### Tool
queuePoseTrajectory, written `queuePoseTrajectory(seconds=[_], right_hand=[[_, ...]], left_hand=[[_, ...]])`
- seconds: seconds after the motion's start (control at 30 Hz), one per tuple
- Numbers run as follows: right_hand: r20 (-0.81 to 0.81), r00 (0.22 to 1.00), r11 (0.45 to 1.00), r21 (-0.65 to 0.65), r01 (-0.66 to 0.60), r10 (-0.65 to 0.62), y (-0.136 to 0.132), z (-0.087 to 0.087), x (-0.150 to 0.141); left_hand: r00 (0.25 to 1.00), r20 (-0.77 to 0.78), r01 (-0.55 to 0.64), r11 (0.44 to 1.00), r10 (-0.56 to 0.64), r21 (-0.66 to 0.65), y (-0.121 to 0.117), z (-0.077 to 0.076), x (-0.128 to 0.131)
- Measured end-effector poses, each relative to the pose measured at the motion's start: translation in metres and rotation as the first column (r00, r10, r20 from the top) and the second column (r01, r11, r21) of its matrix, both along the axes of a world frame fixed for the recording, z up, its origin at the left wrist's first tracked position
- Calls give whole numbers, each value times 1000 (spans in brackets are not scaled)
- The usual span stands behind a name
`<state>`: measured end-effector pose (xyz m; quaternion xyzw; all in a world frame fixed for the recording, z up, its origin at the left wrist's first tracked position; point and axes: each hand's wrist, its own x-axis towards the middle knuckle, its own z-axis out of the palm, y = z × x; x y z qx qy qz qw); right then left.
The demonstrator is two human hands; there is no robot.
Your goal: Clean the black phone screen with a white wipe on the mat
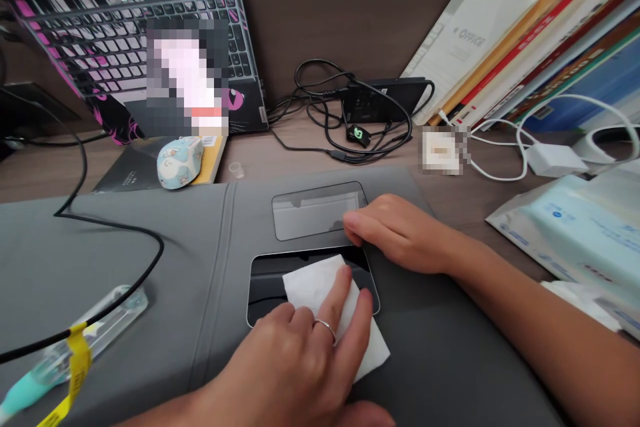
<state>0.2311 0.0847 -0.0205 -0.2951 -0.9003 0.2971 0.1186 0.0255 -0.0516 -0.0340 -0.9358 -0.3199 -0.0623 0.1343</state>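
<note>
A smartphone lies screen up on the grey desk mat, its glass dark and shiny. My left hand, a ring on one finger, presses a white wipe onto that screen with two fingers stretched out and the others bent. Just beyond the phone lies a clear screen protector with a thin dark outline. My right hand is closed and rests at the right end of the protector, near the phone's far right corner. Its fingers are curled under, and whatever they hold, if anything, is hidden.
An open laptop stands behind at left, with a patterned mouse before it. A black cable crosses the mat above a clear, teal-ended tool. Tangled cords, leaning books and a wipes pack lie further right.
</note>
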Motion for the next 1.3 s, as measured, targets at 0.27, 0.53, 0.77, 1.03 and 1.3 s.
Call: queuePoseTrajectory(seconds=[0.27,0.53,0.77,1.03,1.3], right_hand=[[-22,1000,1000,-11,11,-11,1,-1,-1],[-44,998,998,-49,32,-35,1,-1,-2],[-62,998,999,-48,14,-17,0,-1,0],[-44,999,999,-43,8,-10,0,-1,0],[-81,997,999,-34,-3,0,2,-2,1]], left_hand=[[1000,2,6,967,-6,-255,8,7,6],[994,87,73,987,-60,-145,3,1,7],[972,228,40,995,-61,95,-3,-3,9],[958,272,-100,995,93,12,5,7,6],[978,122,-187,970,169,156,-5,8,2]])
